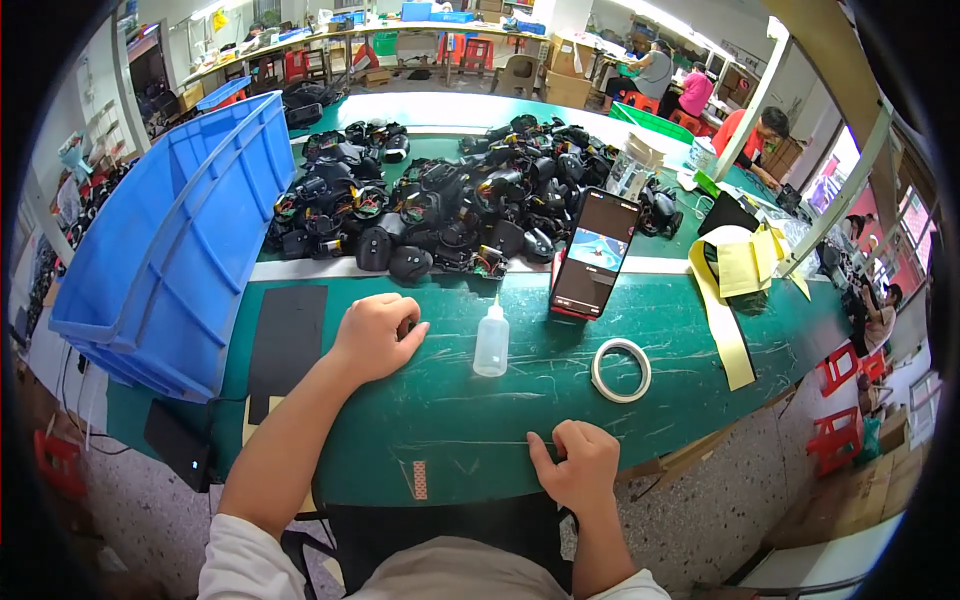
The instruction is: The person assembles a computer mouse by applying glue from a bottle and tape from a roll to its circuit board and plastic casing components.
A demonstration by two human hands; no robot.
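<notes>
My left hand (378,337) rests on the green table (440,400) with its fingers curled in and the thumb alongside; nothing shows in it. It lies left of a translucent squeeze bottle (491,345) with a thin nozzle, not touching it. Near the table's front edge, my right hand (580,465) is also curled, thumb toward the left, with no held thing visible. A roll of tape (597,372) lies flat beyond it. Behind stands a phone (597,255), propped upright with its screen lit. A small red-and-white patterned strip (420,480) lies between my forearms.
Black plastic parts with wires (440,195) are heaped across the back. A large blue crate (180,240) stands tilted at the left, beside a dark flat sheet (287,335). Yellow paper strips (735,290) lie right. A person in orange (745,135) works at the far right.
</notes>
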